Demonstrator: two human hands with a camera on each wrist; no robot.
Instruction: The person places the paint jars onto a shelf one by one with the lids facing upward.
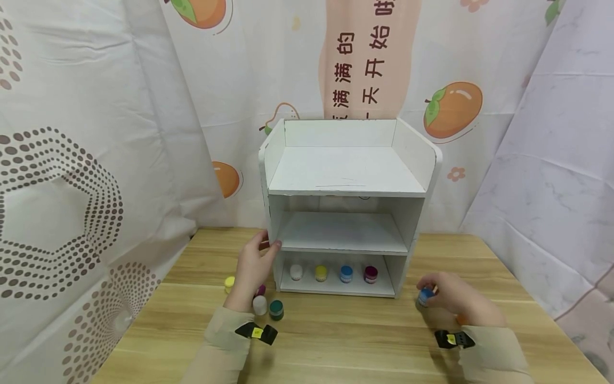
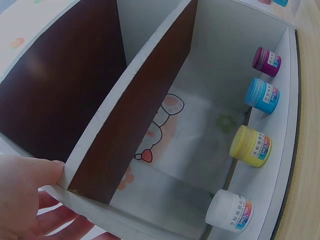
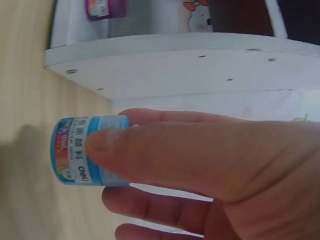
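A white shelf unit [image 1: 342,165] stands upright on the table. My left hand [image 1: 253,265] grips its left side panel, the thumb at the front edge and the fingers round the outside. To the right of the unit, my right hand [image 1: 453,295] holds a light blue paint jar [image 3: 72,150] between thumb and fingers, close over the tabletop. In the right wrist view the jar lies tilted on its side. Along the bottom shelf stand a white paint jar [image 2: 230,211], a yellow one [image 2: 251,146], a blue one [image 2: 262,96] and a purple-red one [image 2: 266,62].
Left of the unit, a yellow jar [image 1: 229,284], a white jar [image 1: 260,305] and a dark green jar [image 1: 276,310] stand on the wooden table [image 1: 355,341]. A purple jar [image 1: 261,290] is partly hidden by the left wrist. Something orange [image 1: 461,319] shows beside the right wrist.
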